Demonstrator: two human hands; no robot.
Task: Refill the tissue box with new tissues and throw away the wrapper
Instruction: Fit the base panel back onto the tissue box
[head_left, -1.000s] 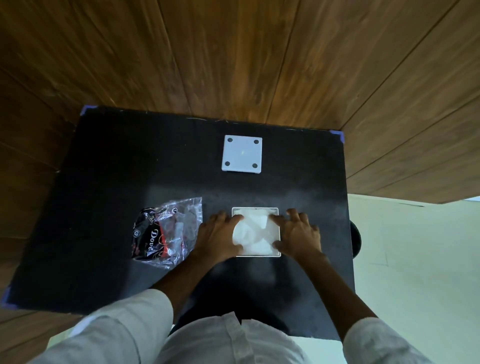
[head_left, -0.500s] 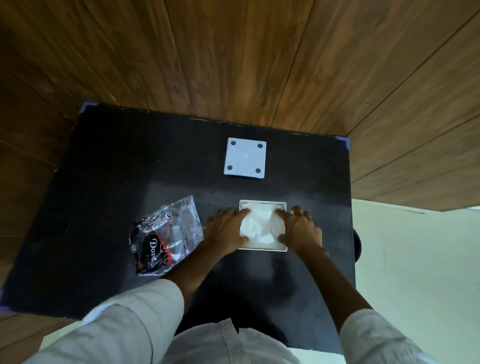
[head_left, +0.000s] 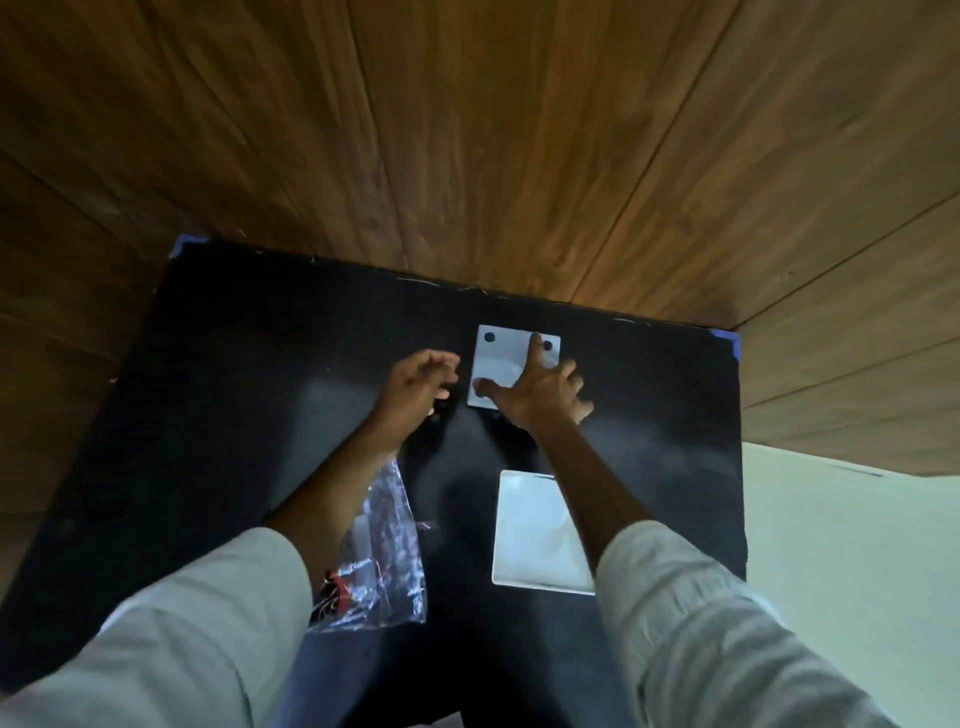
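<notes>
The white square tissue box (head_left: 530, 535) lies open on the black table, white tissues inside, partly under my right forearm. Its flat white base plate (head_left: 501, 358), with dark round feet at the corners, lies at the table's far side. My right hand (head_left: 540, 389) rests spread on that plate, thumb at its near left corner and a finger near the far right foot. My left hand (head_left: 415, 387) hovers just left of the plate, fingers apart, holding nothing. The clear plastic wrapper (head_left: 387, 551) with red and black print lies under my left forearm.
The black table (head_left: 234, 415) stands against a wood-panelled wall (head_left: 467, 130), with blue tape at its far corners. A pale floor (head_left: 841, 571) shows to the right of the table. My grey sleeves fill the near part of the view.
Both hands left the tissue box and reached forward to the base plate at the far side. The view tilted, so box and wrapper now sit lower in the frame.
</notes>
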